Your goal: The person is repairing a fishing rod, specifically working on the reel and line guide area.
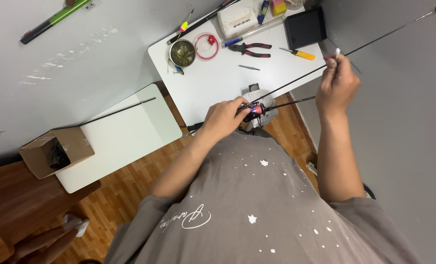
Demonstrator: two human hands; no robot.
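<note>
A thin black rod blank (374, 40) runs from the table edge up to the top right, ending in a small ring tip. My left hand (223, 119) grips its lower end, where a red and black fitting (257, 109) sits over a white padded rest (257, 97). Higher along the rod, my right hand (336, 84) pinches a small white swab-like stick (337, 52) that touches the rod. A second thin black rod piece (296, 101) lies just below it.
The white table (213, 83) holds red-handled pliers (250, 49), a yellow-handled tool (298, 54), tweezers (249, 67), a round tin (183, 53), a red ring lid (206, 46) and a black box (304, 27). A lower white table (130, 137) carries a cardboard box (56, 151).
</note>
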